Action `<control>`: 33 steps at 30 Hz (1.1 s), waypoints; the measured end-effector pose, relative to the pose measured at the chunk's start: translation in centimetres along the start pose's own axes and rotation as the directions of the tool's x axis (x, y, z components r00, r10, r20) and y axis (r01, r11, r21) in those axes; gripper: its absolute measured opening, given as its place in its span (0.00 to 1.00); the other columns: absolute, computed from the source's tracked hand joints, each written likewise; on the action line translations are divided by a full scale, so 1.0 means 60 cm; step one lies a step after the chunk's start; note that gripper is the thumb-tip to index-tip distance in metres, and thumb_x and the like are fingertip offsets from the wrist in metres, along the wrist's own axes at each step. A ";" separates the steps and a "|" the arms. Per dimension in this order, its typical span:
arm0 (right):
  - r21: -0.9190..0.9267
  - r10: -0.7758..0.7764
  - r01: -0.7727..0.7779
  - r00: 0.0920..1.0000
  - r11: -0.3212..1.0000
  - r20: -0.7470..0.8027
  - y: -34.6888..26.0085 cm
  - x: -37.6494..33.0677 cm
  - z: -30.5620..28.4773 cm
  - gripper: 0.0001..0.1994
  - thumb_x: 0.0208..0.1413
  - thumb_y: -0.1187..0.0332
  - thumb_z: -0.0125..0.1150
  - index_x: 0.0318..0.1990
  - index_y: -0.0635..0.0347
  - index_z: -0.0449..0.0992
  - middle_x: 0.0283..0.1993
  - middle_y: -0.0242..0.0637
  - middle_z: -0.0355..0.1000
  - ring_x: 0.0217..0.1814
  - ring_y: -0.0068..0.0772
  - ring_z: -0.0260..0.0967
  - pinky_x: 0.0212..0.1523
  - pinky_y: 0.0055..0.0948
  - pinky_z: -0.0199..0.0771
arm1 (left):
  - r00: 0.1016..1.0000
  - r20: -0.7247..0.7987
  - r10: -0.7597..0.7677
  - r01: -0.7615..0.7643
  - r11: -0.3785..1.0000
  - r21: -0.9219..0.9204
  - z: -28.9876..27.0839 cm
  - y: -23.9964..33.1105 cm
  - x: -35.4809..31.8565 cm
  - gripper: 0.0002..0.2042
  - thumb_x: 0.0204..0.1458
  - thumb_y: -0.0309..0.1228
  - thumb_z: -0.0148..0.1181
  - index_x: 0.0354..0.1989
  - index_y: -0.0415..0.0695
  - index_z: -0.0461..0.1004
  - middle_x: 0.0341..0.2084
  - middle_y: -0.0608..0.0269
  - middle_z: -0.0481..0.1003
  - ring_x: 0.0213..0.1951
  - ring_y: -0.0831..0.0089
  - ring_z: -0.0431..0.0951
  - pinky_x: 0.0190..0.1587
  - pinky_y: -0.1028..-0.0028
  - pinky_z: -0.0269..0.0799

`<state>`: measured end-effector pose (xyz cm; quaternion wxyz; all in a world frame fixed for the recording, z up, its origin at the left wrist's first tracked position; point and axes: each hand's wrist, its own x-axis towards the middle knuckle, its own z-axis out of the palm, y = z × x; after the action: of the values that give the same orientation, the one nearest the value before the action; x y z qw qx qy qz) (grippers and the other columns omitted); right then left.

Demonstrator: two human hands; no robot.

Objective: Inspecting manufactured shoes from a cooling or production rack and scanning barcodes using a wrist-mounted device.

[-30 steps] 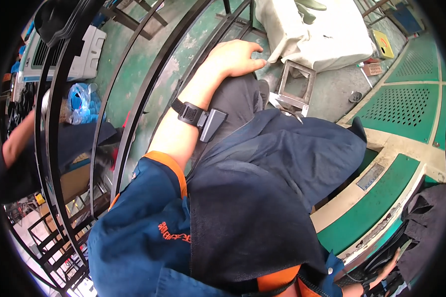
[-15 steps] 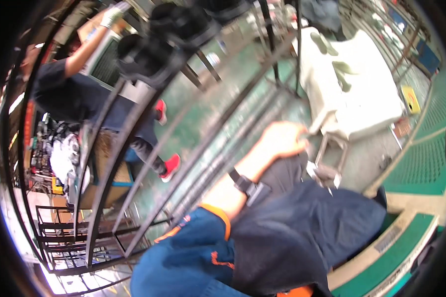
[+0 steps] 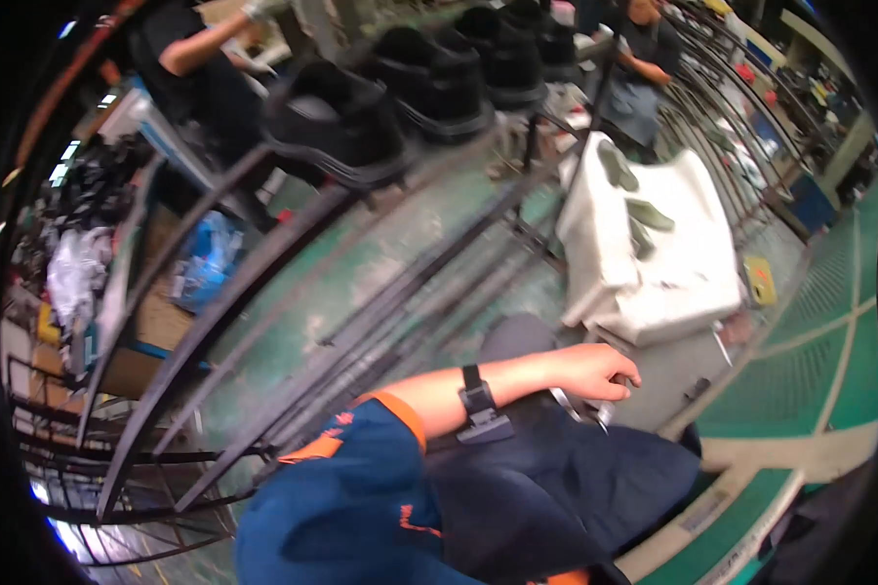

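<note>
My left hand [image 3: 595,370] hovers over my lap, its fingers loosely bent and apart, with nothing visible in them. A black band with a small dark device [image 3: 481,409] sits around the left wrist, below an orange-edged blue sleeve. Under the hand is a small shiny metallic item [image 3: 602,417], too unclear to name. Beyond the hand stands a white-covered bin or sack [image 3: 605,263] bearing several flat olive-grey pieces [image 3: 644,216], shaped like insoles. Black shoes [image 3: 332,127] line the dark metal rack [image 3: 254,278] ahead of me. My right hand is out of the picture.
Bent-looking rack bars cross the left side. A co-worker [image 3: 200,83] stands behind the rack at upper left, another [image 3: 644,73] at upper right. A green perforated panel [image 3: 790,361] lies right, and a blue plastic bag [image 3: 208,258] lies left.
The view has shifted, bringing more shoes and the second co-worker into sight. My left hand has drawn back and lower, away from the white-covered bin, and is turned rightward.
</note>
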<state>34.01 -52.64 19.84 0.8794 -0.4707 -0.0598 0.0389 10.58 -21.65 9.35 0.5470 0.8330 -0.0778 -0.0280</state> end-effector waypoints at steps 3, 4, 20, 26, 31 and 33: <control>-0.133 -0.106 0.093 0.990 0.987 -0.092 -0.120 -0.062 0.013 0.36 0.66 0.43 0.47 0.72 0.61 0.61 0.73 0.44 0.61 0.72 0.43 0.60 0.74 0.40 0.53 | 0.967 0.120 0.226 -0.191 0.949 -0.251 0.053 0.015 0.038 0.18 0.60 0.34 0.61 0.56 0.41 0.77 0.40 0.56 0.83 0.41 0.72 0.82 0.46 0.70 0.77; -0.178 -0.160 0.133 0.976 0.975 -0.148 -0.157 -0.095 0.004 0.36 0.66 0.43 0.46 0.73 0.61 0.61 0.74 0.44 0.61 0.72 0.43 0.60 0.74 0.40 0.53 | 0.950 0.152 0.274 -0.209 0.915 -0.346 0.066 0.033 0.053 0.18 0.61 0.35 0.61 0.57 0.41 0.76 0.41 0.59 0.82 0.41 0.75 0.81 0.46 0.71 0.76; -0.084 -0.029 0.015 0.985 0.996 -0.171 0.057 -0.244 -0.065 0.27 0.64 0.54 0.53 0.62 0.66 0.67 0.68 0.48 0.65 0.70 0.44 0.61 0.72 0.44 0.56 | 0.904 0.408 0.128 0.386 0.165 -0.908 0.209 0.106 -0.016 0.61 0.57 0.46 0.67 0.74 0.47 0.12 0.76 0.45 0.41 0.75 0.62 0.48 0.73 0.67 0.47; 0.077 0.559 -0.557 0.799 0.827 -0.224 0.295 -0.264 -0.138 0.11 0.66 0.63 0.57 0.46 0.61 0.80 0.42 0.38 0.81 0.43 0.35 0.79 0.48 0.37 0.81 | 0.846 0.463 -0.265 0.493 0.054 -0.869 0.208 -0.008 -0.128 0.54 0.59 0.55 0.61 0.78 0.45 0.28 0.75 0.52 0.51 0.72 0.61 0.58 0.71 0.61 0.57; 0.126 0.616 -0.603 0.773 0.788 -0.155 0.352 -0.250 -0.135 0.10 0.67 0.67 0.56 0.46 0.61 0.79 0.42 0.37 0.80 0.41 0.33 0.79 0.47 0.35 0.82 | 0.789 0.488 -0.372 0.481 -0.120 -0.869 0.218 -0.039 -0.151 0.45 0.59 0.67 0.49 0.73 0.40 0.57 0.68 0.49 0.65 0.66 0.58 0.68 0.68 0.56 0.65; 0.193 0.649 -0.628 0.757 0.754 -0.073 0.340 -0.250 -0.117 0.09 0.66 0.68 0.56 0.48 0.61 0.78 0.41 0.37 0.80 0.41 0.34 0.79 0.47 0.36 0.82 | 0.812 0.441 -0.383 0.460 -0.045 -0.887 0.222 -0.049 -0.169 0.47 0.57 0.69 0.49 0.72 0.41 0.58 0.68 0.47 0.65 0.65 0.53 0.70 0.67 0.52 0.67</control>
<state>19.92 -49.00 -2.04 0.8491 -0.3938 0.1674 0.3098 -0.89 -30.95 0.92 0.9127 0.2394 0.2028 -0.2617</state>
